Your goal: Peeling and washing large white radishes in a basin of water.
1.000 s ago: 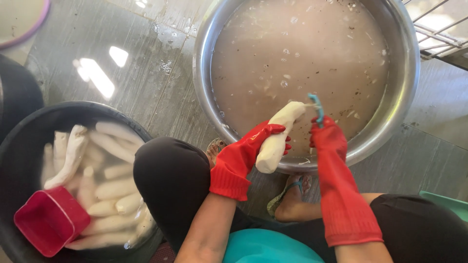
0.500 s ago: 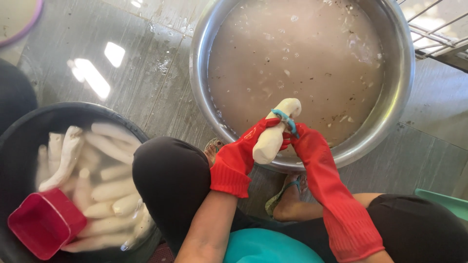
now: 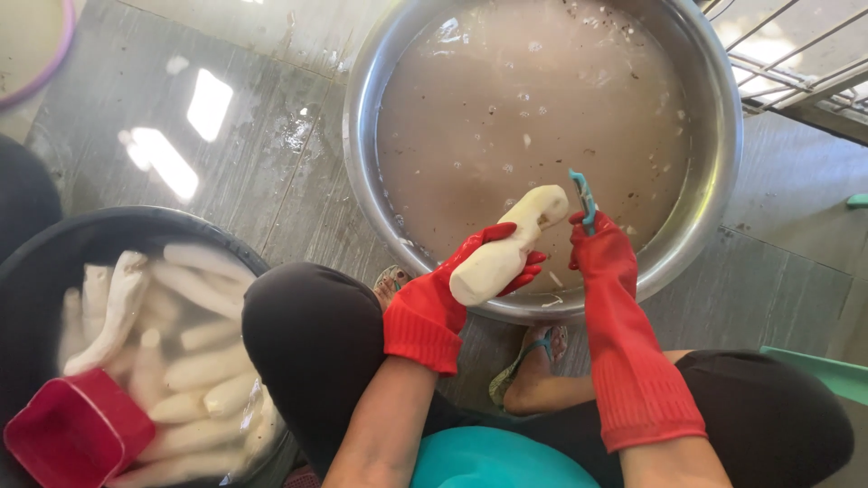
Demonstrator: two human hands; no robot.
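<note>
From the head view, I am sitting low over the wet floor [image 3: 271, 181] and I am peeling a pale root [image 3: 506, 248]. My left hand [image 3: 457, 289], in a red rubber glove, is gripping the root around its lower half, with the fingers [image 3: 529, 262] closed on it, and is holding it tilted above the near rim of the big metal basin [image 3: 714, 208], which is full of cloudy brown water. My right hand [image 3: 601, 258], also gloved in red, is closed on a small teal peeler [image 3: 581, 194], which is standing just beside the upper end of the root, not touching it as far as I can tell. I judge that the peeling stroke is in hand, and that the next move calls for laying the blade on the skin again. At the left, a black tub [image 3: 54, 244] is holding many peeled white roots [image 3: 194, 366] in water, and a red square container [image 3: 77, 434] is lying at its near edge. I am seeing no labels or signs.
</note>
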